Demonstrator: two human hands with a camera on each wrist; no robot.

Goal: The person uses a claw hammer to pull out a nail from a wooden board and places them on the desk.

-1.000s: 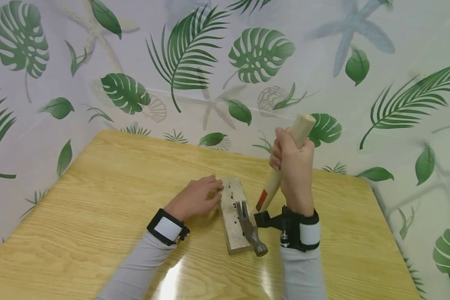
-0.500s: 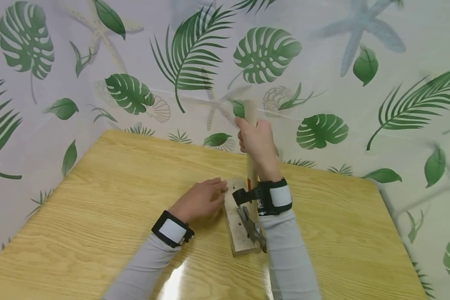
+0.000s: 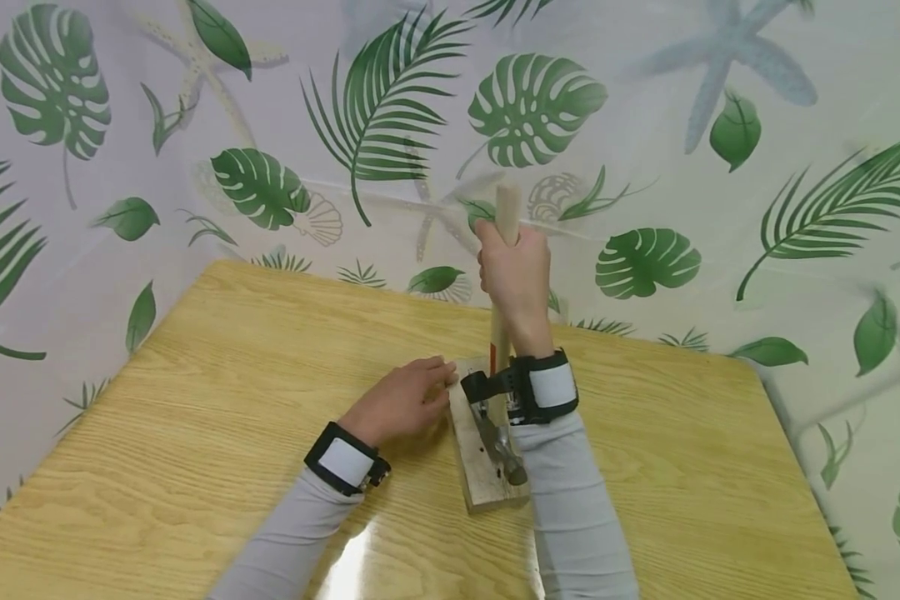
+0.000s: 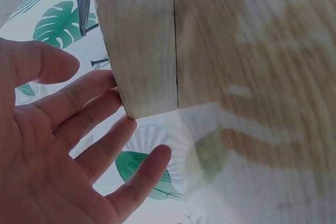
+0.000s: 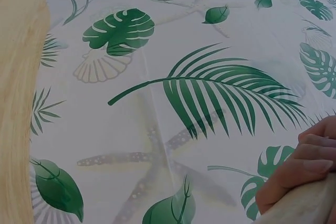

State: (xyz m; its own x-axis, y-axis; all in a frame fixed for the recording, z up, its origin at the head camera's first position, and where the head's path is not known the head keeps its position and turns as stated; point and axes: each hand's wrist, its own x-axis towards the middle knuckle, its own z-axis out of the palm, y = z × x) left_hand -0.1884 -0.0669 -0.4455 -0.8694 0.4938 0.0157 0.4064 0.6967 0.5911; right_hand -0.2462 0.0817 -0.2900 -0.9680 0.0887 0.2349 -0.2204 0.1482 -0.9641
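In the head view my right hand (image 3: pixel 517 275) grips the wooden handle of a claw hammer (image 3: pixel 501 337), which stands nearly upright. The hammer head lies low over a short wooden board (image 3: pixel 487 487), its claw towards the far end, partly hidden by the wrist camera. My left hand (image 3: pixel 405 404) touches the board's left edge near the far end. The left wrist view shows its fingers extended, with fingertips against the wood. There, a nail (image 4: pixel 98 62) sticks out of the board, and the claw (image 4: pixel 81 3) is close to other nails. Whether the claw grips one cannot be told.
The board lies on a yellow wood-grain table (image 3: pixel 270 350). Behind the table hangs a white backdrop (image 3: pixel 390 250) printed with green leaves, shells and starfish. A black wrist camera mount (image 3: pixel 487 385) sits just above the hammer head.
My right hand has moved left, and the hammer handle has swung from leaning right to nearly upright. The claw has shifted towards the board's far end. My left hand keeps its place on the board.
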